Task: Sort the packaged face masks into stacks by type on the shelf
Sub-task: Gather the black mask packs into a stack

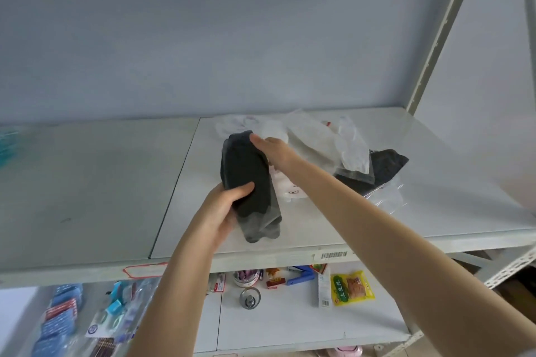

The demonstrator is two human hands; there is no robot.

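Head view: black mask stack (246,171) points away; left hand (223,206) grips near end, right hand (278,151) touches far end, grip unclear.

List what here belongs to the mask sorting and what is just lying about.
Job:
black mask packs, held by the left hand and right hand
white mask packs behind them
dark mask pack on the right
upper shelf

Lying about, lower shelf:
yellow snack packet
tape roll
blue tool
blue packets
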